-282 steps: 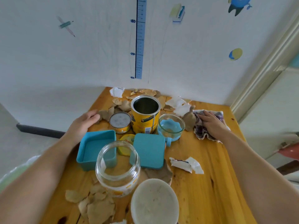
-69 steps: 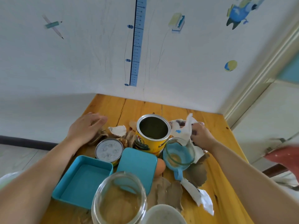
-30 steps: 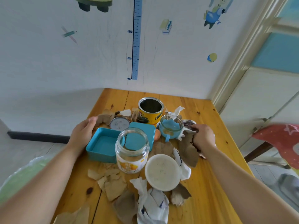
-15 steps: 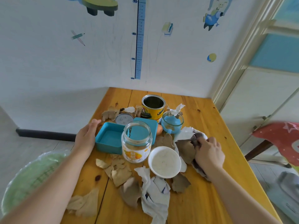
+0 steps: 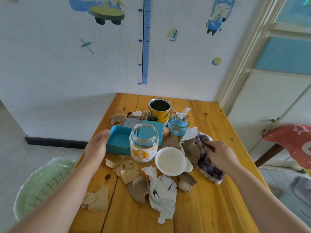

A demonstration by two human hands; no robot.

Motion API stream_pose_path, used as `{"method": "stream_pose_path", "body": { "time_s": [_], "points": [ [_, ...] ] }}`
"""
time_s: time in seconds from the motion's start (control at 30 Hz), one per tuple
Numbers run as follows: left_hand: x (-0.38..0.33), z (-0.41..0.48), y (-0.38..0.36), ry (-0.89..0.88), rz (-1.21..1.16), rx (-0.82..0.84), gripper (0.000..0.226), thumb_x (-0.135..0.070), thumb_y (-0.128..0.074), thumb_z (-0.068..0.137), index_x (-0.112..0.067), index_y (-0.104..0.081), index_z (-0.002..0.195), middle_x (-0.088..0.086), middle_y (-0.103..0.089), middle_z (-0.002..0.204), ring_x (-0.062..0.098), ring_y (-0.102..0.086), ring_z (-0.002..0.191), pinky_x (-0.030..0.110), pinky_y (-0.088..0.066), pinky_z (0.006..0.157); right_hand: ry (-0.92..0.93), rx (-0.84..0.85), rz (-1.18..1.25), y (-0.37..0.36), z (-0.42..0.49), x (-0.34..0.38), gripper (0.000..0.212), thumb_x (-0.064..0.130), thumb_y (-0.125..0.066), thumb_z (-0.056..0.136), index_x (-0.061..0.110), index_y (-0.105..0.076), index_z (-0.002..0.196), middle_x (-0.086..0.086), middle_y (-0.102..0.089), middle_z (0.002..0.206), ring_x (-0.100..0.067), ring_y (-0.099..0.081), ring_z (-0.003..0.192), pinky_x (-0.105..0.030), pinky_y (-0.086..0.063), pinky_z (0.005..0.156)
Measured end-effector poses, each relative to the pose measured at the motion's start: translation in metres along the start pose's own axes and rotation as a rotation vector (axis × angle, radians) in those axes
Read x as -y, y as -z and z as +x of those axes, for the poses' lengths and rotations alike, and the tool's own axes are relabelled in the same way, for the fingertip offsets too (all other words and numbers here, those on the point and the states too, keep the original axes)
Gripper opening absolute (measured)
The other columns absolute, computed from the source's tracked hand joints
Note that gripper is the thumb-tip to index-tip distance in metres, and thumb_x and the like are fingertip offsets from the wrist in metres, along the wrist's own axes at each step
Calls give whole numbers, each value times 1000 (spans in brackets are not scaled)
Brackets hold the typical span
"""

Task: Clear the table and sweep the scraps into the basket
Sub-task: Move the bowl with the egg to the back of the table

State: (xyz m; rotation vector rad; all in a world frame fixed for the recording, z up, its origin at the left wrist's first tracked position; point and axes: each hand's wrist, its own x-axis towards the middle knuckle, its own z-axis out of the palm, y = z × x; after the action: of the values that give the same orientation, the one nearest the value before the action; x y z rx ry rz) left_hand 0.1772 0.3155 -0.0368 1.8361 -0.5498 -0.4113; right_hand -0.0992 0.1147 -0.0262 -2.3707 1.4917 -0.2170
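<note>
Brown paper scraps and crumpled white paper lie scattered on the wooden table. My left hand presses with straight fingers against the left wall of an open blue box. My right hand rests on a purple-and-white cloth, fingers stretched left, pushing it against brown scraps. Between my hands stand a glass jar and a white round lid. A green basket lined with clear plastic sits on the floor below the table's left edge.
Behind the jar are a blue lid, an egg, a glass cup with a blue insert, a yellow can and a small tin. The wall runs along the table's far side. A red cloth hangs at the right.
Over the frames both hands have drawn the scraps and containers from the far end toward the table's middle. Since half a second ago my right hand and the cloth slid slightly nearer.
</note>
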Motion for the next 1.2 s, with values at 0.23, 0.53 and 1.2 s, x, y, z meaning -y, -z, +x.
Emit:
{"method": "stream_pose_path", "body": {
  "time_s": [0.23,0.53,1.2],
  "points": [
    [6,-13,3,-222,150,-252,36,-32,-45,94,-11,-53,123,3,-55,116,19,-50,110,37,-41,92,283,-308,-13,14,-11,45,31,24,-54,91,18,-61,120,-2,-60,122,-23,-48,116,-32,-42,89],
    [-22,-83,-29,-865,176,-27,18,-23,-51,83,-10,-63,86,-6,-59,72,0,-52,69,10,-43,61,535,-166,-332,-8,38,105,34,36,-48,91,22,-55,121,3,-51,131,-19,-34,126,-37,-26,108],
    [-27,-115,-112,-423,430,179,104,-57,-64,71,-21,0,145,-2,-24,144,12,-27,133,21,-31,103,386,-124,-335,-35,56,110,40,47,-57,77,27,-62,112,-8,-30,147,-28,-9,141,-58,-2,111]
  ]
}}
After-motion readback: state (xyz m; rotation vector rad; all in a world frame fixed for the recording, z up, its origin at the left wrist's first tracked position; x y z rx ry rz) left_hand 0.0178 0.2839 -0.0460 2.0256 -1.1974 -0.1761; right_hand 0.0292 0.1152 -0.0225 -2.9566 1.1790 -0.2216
